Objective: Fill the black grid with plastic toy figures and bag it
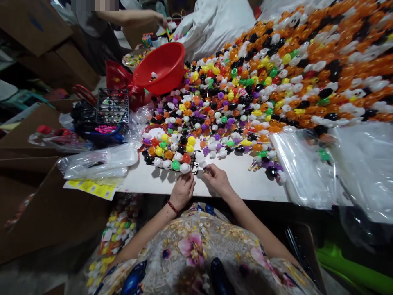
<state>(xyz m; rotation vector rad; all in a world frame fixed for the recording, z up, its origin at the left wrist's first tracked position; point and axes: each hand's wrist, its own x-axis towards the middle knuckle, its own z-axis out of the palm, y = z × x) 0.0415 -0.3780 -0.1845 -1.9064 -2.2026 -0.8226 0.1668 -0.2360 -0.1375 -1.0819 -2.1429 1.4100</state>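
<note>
A black grid rack (195, 166) stands near the table's front edge, filled in rows with small plastic heads (167, 164) in white, green, black, yellow, orange and red. Only its right end shows bare. My left hand (182, 191), with a beaded bracelet on the wrist, has its fingers closed at the rack's front edge, just below a white head. To the right of the rack, my right hand (218, 180) pinches the lower end of a piece with a white head (201, 160). Its stem is mostly hidden by my fingers.
A large heap of coloured heads on sticks (239, 90) covers the table's back and right. A red basin (161, 69) tilts behind the rack. Clear plastic bags (302, 168) lie right, more bags (101, 162) left. Another black rack (112, 105) stands left. A person's arm (135, 17) reaches at the back.
</note>
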